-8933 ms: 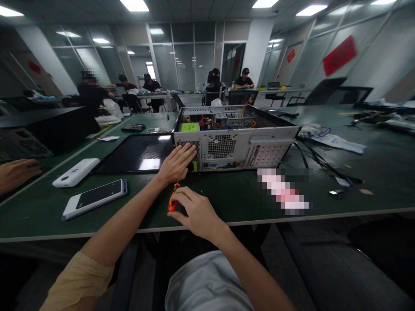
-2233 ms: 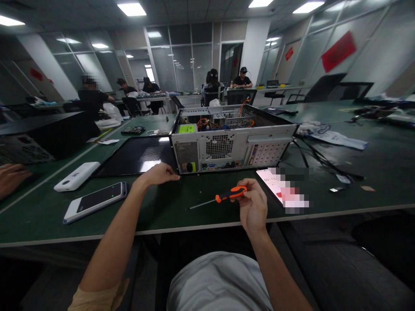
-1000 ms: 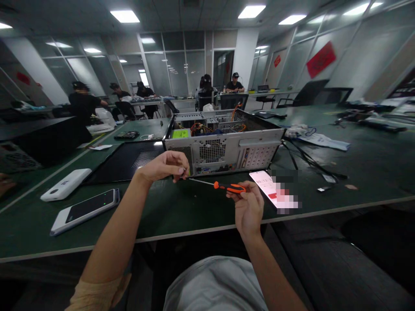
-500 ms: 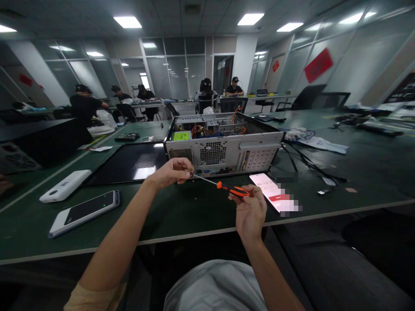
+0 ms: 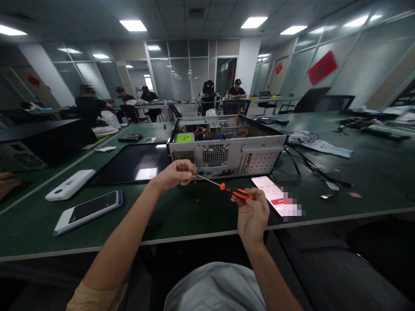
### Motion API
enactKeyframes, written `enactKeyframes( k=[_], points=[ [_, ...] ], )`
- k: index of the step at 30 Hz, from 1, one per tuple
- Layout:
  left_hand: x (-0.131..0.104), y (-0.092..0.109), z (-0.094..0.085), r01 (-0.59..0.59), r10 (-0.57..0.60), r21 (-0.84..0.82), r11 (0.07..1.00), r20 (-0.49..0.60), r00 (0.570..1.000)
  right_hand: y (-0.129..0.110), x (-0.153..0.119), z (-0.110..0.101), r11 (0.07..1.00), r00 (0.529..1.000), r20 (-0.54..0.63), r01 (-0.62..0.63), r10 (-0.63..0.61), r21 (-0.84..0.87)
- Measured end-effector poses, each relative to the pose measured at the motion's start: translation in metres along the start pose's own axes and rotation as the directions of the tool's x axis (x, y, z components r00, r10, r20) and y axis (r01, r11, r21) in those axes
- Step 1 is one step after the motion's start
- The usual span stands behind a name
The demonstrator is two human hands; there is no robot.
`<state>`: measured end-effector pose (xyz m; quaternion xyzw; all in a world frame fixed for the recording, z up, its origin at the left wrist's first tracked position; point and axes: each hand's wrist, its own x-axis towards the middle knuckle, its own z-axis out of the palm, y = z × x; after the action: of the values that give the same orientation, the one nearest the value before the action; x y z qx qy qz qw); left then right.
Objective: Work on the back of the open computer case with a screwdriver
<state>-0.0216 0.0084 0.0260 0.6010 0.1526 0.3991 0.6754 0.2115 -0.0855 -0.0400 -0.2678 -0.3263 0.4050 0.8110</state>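
Note:
My right hand [image 5: 254, 214] grips the end of an orange-and-black handled screwdriver [image 5: 236, 191], its thin metal shaft slanting up to the left. At the shaft's tip, the fingers of my left hand [image 5: 177, 174] are pinched together. Whatever lies between those fingertips is too small to make out. Just behind both hands, an opened computer case [image 5: 227, 151] lies on the green table, its rear panel facing me and its inside showing cables and a bright green label. A lit phone [image 5: 270, 194] lies beside my right hand.
A black side panel [image 5: 129, 166] lies left of the case. Nearer are a white power bank [image 5: 70, 185] and a white device with a dark screen [image 5: 89, 211]. Black cables [image 5: 311, 168] and a glove [image 5: 324, 144] lie at right. Another person's hand [image 5: 8, 183] shows at the left edge.
The whole view has shifted slightly. Both hands keep the same hold, with the screwdriver tip still at my left fingertips. The other person's hand at far left shows more.

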Motion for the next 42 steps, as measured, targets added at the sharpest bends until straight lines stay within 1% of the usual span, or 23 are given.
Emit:
enactKeyframes(
  k=[5,8,13,18,23,26,29,33,36,38,39,40,42],
  points=[
    [0.000,-0.001,-0.001,0.015,-0.015,-0.004,1.000,0.009,1.000,-0.002,0.000,0.002,1.000,1.000,-0.023,-0.014,0.014,0.002],
    [0.001,-0.002,-0.001,0.019,-0.019,-0.003,1.000,-0.003,1.000,-0.002,0.000,0.002,1.000,1.000,-0.011,-0.012,0.012,-0.006],
    [0.001,-0.003,-0.003,0.034,-0.035,-0.007,0.999,-0.018,0.999,-0.001,-0.001,0.002,0.998,0.999,0.014,0.042,-0.041,-0.049],
    [0.001,-0.005,-0.004,0.024,-0.024,-0.009,1.000,-0.011,1.000,0.000,-0.004,0.004,0.995,0.997,-0.020,0.074,-0.076,-0.066],
    [0.002,-0.006,-0.005,0.031,-0.032,-0.018,0.999,-0.029,0.999,0.000,-0.005,0.005,0.992,0.994,-0.038,0.095,-0.098,-0.077],
    [0.001,-0.006,-0.005,0.038,-0.039,-0.018,0.999,-0.046,0.998,0.001,-0.004,0.002,0.990,0.995,-0.008,0.100,-0.101,-0.098],
    [0.002,-0.007,-0.005,0.051,-0.054,-0.035,0.998,-0.066,0.996,0.003,-0.004,-0.001,0.985,0.994,0.047,0.108,-0.102,-0.138],
    [0.003,-0.007,-0.003,0.032,-0.045,-0.120,0.992,-0.114,0.992,0.004,-0.011,-0.004,0.961,0.976,0.178,0.166,-0.128,-0.221],
    [0.004,-0.007,0.000,-0.006,-0.029,-0.201,0.980,-0.173,0.984,0.003,-0.017,-0.003,0.906,0.945,0.269,0.270,-0.184,-0.326],
    [0.005,-0.006,0.002,-0.027,-0.025,-0.240,0.970,-0.212,0.977,0.003,-0.020,-0.003,0.828,0.904,0.330,0.393,-0.271,-0.399],
    [0.006,-0.006,0.002,-0.035,-0.025,-0.255,0.966,-0.229,0.973,0.002,-0.022,-0.002,0.769,0.865,0.370,0.481,-0.339,-0.421],
    [0.006,-0.007,0.002,-0.041,-0.027,-0.268,0.963,-0.244,0.969,0.001,-0.023,-0.001,0.694,0.807,0.418,0.580,-0.418,-0.426],
    [0.008,-0.009,0.003,-0.049,-0.031,-0.291,0.956,-0.265,0.964,-0.003,-0.026,0.002,0.522,0.652,0.517,0.756,-0.554,-0.395]
  ],
)
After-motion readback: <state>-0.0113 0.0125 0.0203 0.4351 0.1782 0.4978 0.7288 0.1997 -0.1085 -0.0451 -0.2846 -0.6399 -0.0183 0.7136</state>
